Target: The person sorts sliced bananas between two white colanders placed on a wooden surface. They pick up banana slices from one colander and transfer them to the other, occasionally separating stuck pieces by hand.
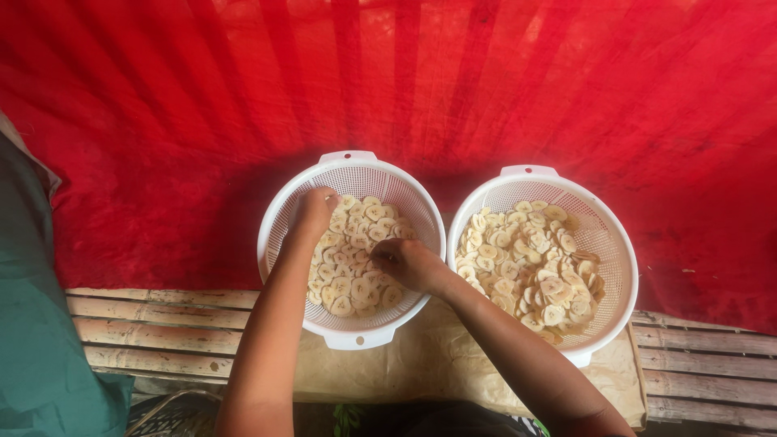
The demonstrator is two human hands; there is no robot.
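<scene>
Both hands in the left white plastic mesh colander [279, 212], full of pale round banana slices [350, 263]. Left hand [313, 212] at its far-left wall, grip curled on slices. Right hand [407, 263] near the middle, fingers pinched on slices. Second white colander [619, 243] of slices just beside, right. Red cloth [162, 121] behind, wooden slat desk [154, 324] below, teal fabric [32, 324] at left.

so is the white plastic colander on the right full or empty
Partly full: the right white plastic colander holds pale banana slices heaped well below its rim, with bare mesh wall above them.
</scene>
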